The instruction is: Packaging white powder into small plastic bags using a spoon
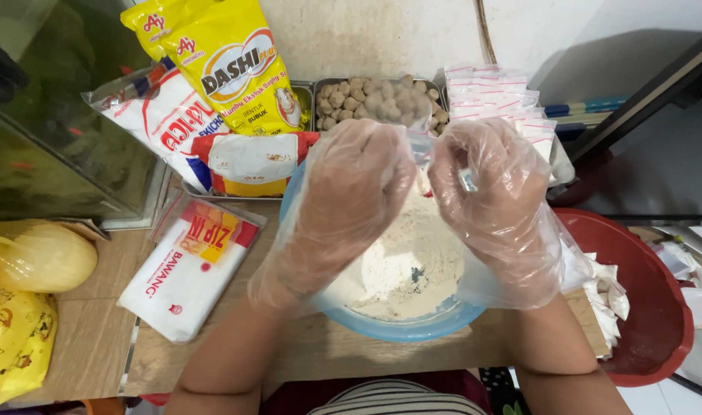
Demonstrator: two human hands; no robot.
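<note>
Both my hands wear loose clear plastic gloves. My left hand (351, 192) and my right hand (493, 196) are closed side by side on the top edge of a small clear zip bag (422, 146), held above a blue bowl (412, 329). The bowl holds a heap of off-white powder (412, 265). Behind the hands sits a metal tray of round beige meatballs (378, 98). A stack of small empty zip bags (493, 96) with red strips lies to the tray's right.
Yellow seasoning packet (239, 65) and a white-and-red packet (163, 119) lean at the back left. A flat white packet (189, 269) lies on the wooden table. Yellow plastic bags (24, 300) are at far left. A red basin (647, 307) with filled sachets sits right.
</note>
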